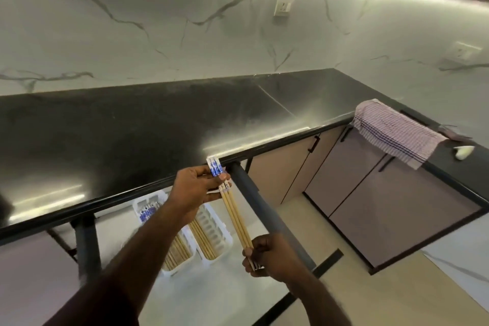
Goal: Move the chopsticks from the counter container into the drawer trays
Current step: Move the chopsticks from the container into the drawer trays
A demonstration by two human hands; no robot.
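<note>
Both hands, left hand (194, 188) and right hand (267, 257), pinched chopsticks (235, 209) mid-frame; loose end grip risked sticks slipping past white trays (219, 227).

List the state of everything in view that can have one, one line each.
Bundle of bamboo chopsticks with blue-and-white patterned tops: held in the air over the drawer, both ends gripped.
Left hand: grip closed on the patterned ends.
Right hand: grip closed on the thin tips.
Drawer: pulled open.
White plastic drawer trays: chopsticks already inside.
Purple-and-white checked cloth: draped over the counter edge.
Brown cabinet doors: closed.
</note>
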